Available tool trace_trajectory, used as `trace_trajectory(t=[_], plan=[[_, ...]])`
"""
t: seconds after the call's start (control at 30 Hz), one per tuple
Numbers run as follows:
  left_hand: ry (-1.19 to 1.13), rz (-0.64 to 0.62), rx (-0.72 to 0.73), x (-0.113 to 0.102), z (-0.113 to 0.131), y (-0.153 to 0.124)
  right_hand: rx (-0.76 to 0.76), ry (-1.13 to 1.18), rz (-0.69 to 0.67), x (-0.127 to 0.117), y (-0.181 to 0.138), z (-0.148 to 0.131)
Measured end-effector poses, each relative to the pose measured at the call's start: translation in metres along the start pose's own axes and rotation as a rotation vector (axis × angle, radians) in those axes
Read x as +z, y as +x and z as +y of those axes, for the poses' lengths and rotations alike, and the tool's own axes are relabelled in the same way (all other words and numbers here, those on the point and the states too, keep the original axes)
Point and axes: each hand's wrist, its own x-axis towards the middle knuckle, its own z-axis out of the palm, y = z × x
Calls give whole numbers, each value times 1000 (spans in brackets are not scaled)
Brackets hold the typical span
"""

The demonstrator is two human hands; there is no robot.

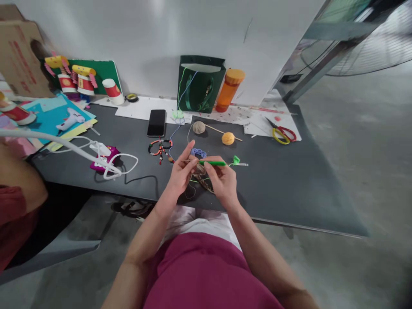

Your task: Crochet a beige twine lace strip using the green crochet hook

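Note:
My right hand (225, 182) grips a green-handled crochet hook (214, 163), its tip pointing at my left fingers. Thumb and fingers of my left hand (179, 175) pinch together around yarn at that tip; the exact stitch is too small to make out. A thin strand runs toward this hand from a beige yarn ball (198, 127). Just beyond my fingers lies a blue crocheted piece (199, 152). Beneath my hands are a brownish item, partly hidden, and loose thread. Right of my right hand lies a small green piece (236, 160).
An orange ball (228, 138) touches a thin stick (215, 128). A phone (156, 123) and beaded bracelet (155, 148) lie left. Scissors (284, 133) rest right; a green bag (201, 86) and orange bottle (229, 91) stand behind. A white cable (64, 139) crosses left, near another person's arm.

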Motion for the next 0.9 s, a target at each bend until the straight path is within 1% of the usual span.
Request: trace_trajectory(t=[0.07,0.13,0.2,0.3,0.33,0.37,0.4,0.47,0.5,0.53,0.6,0.67,0.8,0.9], plan=[[56,27,10,-1,-5,-16,-46,-38,-18,-3,-14,-3],[104,88,10,-2,-11,-37,-87,-85,-40,-5,-29,-6],[120,151,12,-5,-15,-56,-161,-84,-54,-8,-43,-9],[138,155,-8,-13,-18,-72,-294,-56,-175,-15,-54,-10],[142,135,-7,-17,-18,-73,-294,-61,-196,-20,-54,-8],[136,93,-26,-21,-18,-73,-259,-84,-178,-25,-52,-6],[113,15,-51,-24,-18,-72,-195,-129,-120,-31,-49,-2],[54,-167,-134,-31,-19,-69,-52,-279,63,-44,-40,6],[39,-205,-167,-34,-19,-68,-15,-364,124,-49,-35,10],[34,-226,-205,-37,-19,-68,-23,-434,133,-53,-30,13],[44,-252,-281,-40,-17,-70,-73,-500,28,-55,-21,17],[81,-285,-377,-43,-16,-72,-129,-504,-91,-47,-15,17],[140,-315,-513,-48,-14,-74,-220,-478,-315,-15,-9,15],[162,-319,-560,-50,-14,-73,-242,-482,-409,11,-3,14]])
